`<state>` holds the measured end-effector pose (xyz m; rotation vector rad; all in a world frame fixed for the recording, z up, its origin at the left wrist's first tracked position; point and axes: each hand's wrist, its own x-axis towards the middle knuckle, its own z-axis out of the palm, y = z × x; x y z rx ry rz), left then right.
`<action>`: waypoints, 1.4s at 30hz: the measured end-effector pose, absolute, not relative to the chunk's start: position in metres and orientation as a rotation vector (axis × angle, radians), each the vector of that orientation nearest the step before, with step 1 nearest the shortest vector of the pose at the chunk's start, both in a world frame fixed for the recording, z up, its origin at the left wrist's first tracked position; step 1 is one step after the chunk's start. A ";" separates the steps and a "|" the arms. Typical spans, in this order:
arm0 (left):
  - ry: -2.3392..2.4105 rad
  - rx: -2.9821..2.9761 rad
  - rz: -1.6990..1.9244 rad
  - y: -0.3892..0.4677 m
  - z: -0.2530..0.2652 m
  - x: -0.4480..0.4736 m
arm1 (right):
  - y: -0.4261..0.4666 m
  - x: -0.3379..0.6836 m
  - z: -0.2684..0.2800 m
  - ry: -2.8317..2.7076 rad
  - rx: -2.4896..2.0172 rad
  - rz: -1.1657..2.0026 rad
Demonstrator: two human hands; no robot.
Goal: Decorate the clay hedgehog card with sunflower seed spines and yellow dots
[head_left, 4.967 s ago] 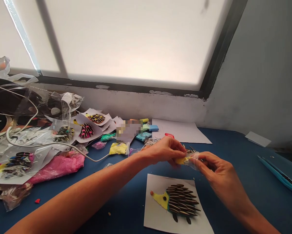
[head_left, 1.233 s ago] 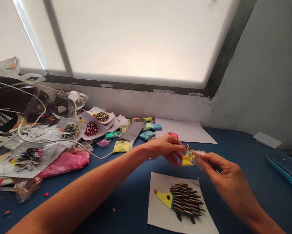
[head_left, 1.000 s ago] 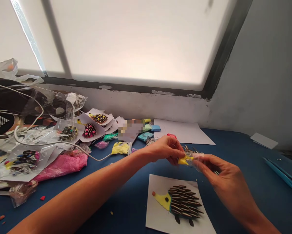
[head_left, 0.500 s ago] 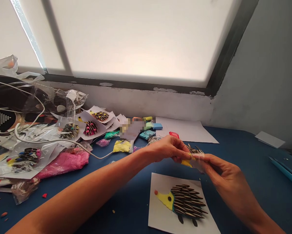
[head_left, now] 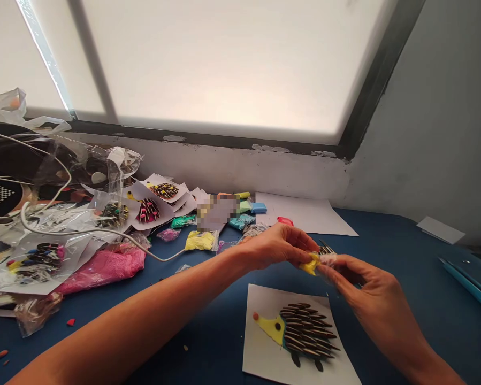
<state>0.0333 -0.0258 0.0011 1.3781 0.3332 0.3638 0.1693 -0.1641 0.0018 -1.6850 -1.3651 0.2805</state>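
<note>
Now, on the dark blue tabletop [head_left: 212, 321], the white paper card [head_left: 260, 361] with its yellow-faced hedgehog of striped, seed-like spines [head_left: 304, 331] lies just as it did, nearer the person than the two hands. The right hand [head_left: 366, 280] grips the crumpled clear plastic wrapper [head_left: 328, 260], while the thumb and fingers of the left hand [head_left: 276, 245], loosely spread a second ago, are pinched on the soft yellow lump of clay-like material [head_left: 311, 264]. That lump sits between the hands, bunched against the wrapper's end, so the work on it looks unfinished.
</note>
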 end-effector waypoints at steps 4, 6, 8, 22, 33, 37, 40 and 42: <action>0.309 1.431 0.365 -0.027 0.000 0.034 | -0.165 0.167 0.001 -1.445 -1.657 0.197; 0.333 1.473 0.360 -0.028 0.001 0.034 | -0.165 0.167 0.000 -1.468 -1.655 0.172; 0.375 1.534 0.366 -0.030 0.004 0.033 | -0.165 0.168 -0.001 -1.467 -1.656 0.145; 0.349 1.472 0.396 -0.023 -0.001 0.035 | -0.165 0.172 0.002 -1.359 -1.666 0.139; 0.309 1.547 0.359 -0.026 0.003 0.033 | -0.165 0.175 0.004 -1.465 -1.667 0.177; 0.350 1.522 0.400 -0.026 0.004 0.034 | -0.166 0.178 0.003 -1.469 -1.658 0.143; 0.433 1.476 0.452 -0.025 0.003 0.036 | -0.165 0.179 0.000 -1.462 -1.651 0.149; 0.474 1.443 0.476 -0.024 0.002 0.037 | -0.164 0.178 -0.002 -1.431 -1.642 0.169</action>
